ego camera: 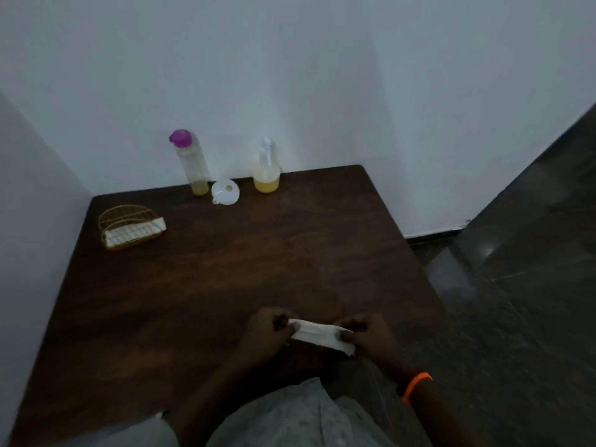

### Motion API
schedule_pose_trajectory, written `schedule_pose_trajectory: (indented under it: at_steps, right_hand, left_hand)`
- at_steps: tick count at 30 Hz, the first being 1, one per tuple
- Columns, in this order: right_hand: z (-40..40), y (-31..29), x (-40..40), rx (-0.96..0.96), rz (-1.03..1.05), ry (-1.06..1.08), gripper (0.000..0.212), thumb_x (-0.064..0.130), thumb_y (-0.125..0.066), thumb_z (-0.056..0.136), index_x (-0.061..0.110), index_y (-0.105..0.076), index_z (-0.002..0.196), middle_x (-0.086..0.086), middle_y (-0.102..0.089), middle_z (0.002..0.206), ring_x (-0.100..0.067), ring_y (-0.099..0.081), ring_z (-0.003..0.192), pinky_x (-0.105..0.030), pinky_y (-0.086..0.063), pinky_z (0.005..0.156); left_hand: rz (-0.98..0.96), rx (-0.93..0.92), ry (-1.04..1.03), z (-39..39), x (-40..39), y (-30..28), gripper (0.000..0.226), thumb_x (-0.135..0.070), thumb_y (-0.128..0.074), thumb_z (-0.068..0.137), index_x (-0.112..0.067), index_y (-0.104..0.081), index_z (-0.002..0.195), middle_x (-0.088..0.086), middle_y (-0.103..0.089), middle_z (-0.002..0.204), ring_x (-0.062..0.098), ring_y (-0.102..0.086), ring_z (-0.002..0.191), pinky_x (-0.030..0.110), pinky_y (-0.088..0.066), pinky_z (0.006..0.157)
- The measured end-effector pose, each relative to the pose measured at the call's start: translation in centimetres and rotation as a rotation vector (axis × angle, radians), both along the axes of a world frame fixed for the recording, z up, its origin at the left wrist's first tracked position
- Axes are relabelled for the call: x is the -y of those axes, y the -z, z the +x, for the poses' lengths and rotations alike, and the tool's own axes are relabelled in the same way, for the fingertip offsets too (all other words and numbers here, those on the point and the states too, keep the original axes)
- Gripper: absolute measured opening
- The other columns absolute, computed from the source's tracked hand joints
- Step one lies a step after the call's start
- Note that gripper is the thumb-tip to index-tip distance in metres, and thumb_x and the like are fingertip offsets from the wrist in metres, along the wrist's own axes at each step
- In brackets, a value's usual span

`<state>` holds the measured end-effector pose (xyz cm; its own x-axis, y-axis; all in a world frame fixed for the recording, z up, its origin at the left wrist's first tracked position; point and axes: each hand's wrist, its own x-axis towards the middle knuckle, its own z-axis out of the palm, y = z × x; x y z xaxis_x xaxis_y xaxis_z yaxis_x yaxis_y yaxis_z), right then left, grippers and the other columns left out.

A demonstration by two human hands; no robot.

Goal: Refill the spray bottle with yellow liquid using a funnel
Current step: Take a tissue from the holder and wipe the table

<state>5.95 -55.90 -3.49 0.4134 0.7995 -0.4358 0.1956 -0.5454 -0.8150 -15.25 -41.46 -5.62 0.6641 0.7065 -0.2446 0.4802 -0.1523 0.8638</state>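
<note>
A clear spray bottle [266, 169] with a white trigger head stands at the table's far edge, yellow liquid in its bottom third. Left of it a white funnel [225, 191] rests on the table. Further left stands a tall clear bottle [192, 162] with a purple cap and a little yellow liquid at its bottom. Close to me, my left hand [267, 330] and my right hand [367, 333] each pinch one end of a folded white tissue [317, 333] just above the table's near edge. An orange band circles my right wrist.
A gold wire holder [129, 225] with white tissues sits at the far left of the dark wooden table [209, 272]. White walls close in behind and on the left. Dark floor lies to the right of the table.
</note>
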Motion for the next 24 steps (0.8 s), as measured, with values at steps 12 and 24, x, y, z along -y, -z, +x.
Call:
schedule_pose_trajectory:
  at_steps: [12, 24]
  right_hand:
    - [15.0, -0.1, 2.1, -0.120, 0.014, 0.426, 0.014, 0.007, -0.079, 0.079, 0.009, -0.079, 0.093, -0.013, -0.077, 0.081, -0.022, -0.069, 0.064, -0.031, -0.056, 0.055]
    - [38.9, 6.2, 0.6, -0.207, -0.010, 0.425, 0.014, 0.001, -0.075, 0.082, 0.005, -0.078, 0.095, -0.010, -0.078, 0.085, -0.016, -0.070, 0.074, -0.023, -0.057, 0.063]
  left_hand:
    - [-0.220, -0.003, 0.059, 20.7, -3.0, -0.9, 0.009, -0.017, -0.079, 0.085, -0.012, -0.077, 0.092, 0.012, -0.076, 0.082, 0.027, -0.073, 0.068, 0.044, -0.062, 0.064]
    - [-0.090, -0.241, 0.321, 46.7, -6.7, 2.5, 0.006, -0.026, -0.069, 0.092, -0.028, -0.073, 0.097, -0.004, -0.074, 0.084, 0.010, -0.073, 0.067, 0.029, -0.062, 0.070]
